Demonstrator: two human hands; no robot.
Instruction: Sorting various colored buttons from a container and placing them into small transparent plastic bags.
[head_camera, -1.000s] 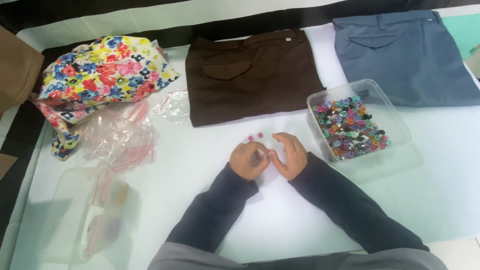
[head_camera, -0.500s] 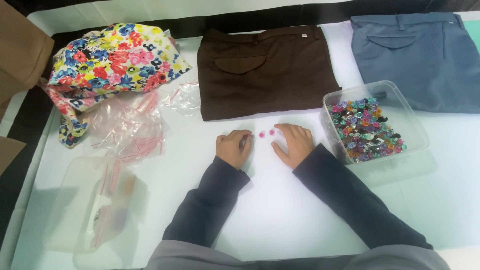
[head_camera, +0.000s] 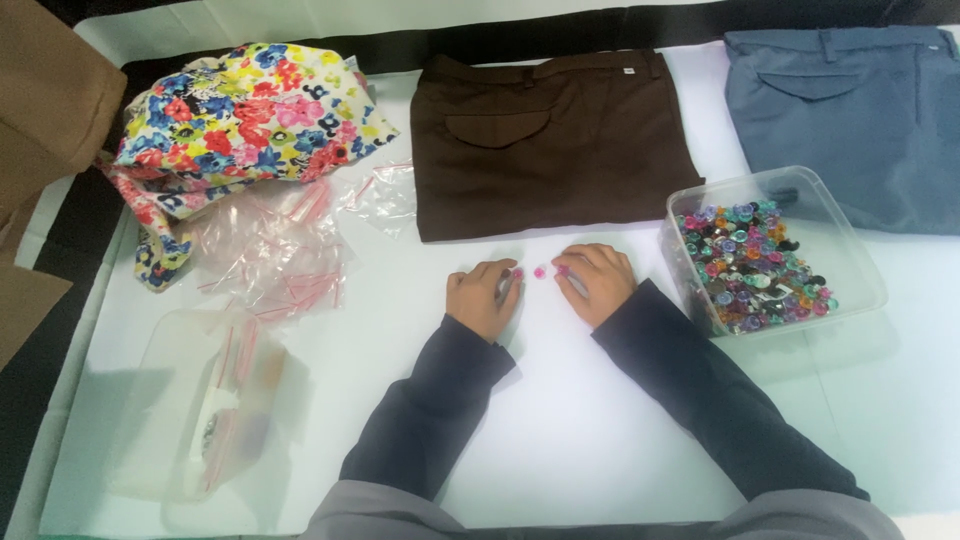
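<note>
Hands rest side by side on the white table (head_camera: 560, 440), just below the folded brown trousers (head_camera: 555, 140). Left hand (head_camera: 485, 298) lies knuckles up with its fingers curled under, and its fingertips touch or nearly touch a small pink bead (head_camera: 518, 272); whether the curled fingers close on anything I cannot tell. Right hand (head_camera: 598, 280) sits just beside it, also knuckles up and loosely curled, with its fingertips at another pink bead (head_camera: 562, 268); its grip is likewise hidden, so I cannot tell if it holds something. A third pink bead (head_camera: 540, 272) lies on the bare table between the two hands, apart from both. Both arms wear dark sleeves (head_camera: 700, 400) that run down toward the lower edge of the view. Just to the right of the right hand stands a clear plastic tub (head_camera: 850, 270) holding a heap of mixed beads or buttons in pink, teal, purple and black (head_camera: 755, 265). Behind the tub lie folded blue trousers (head_camera: 850, 120). At the far left of the table sits a bundle of bright flowered cloth (head_camera: 250, 110), and below it a loose heap of small clear bags with red strips (head_camera: 270, 250). Nearer the lower left lies another clear plastic tub (head_camera: 170, 400) with a bag or two inside it. A brown cardboard piece (head_camera: 50, 110) stands off the table's left edge
</note>
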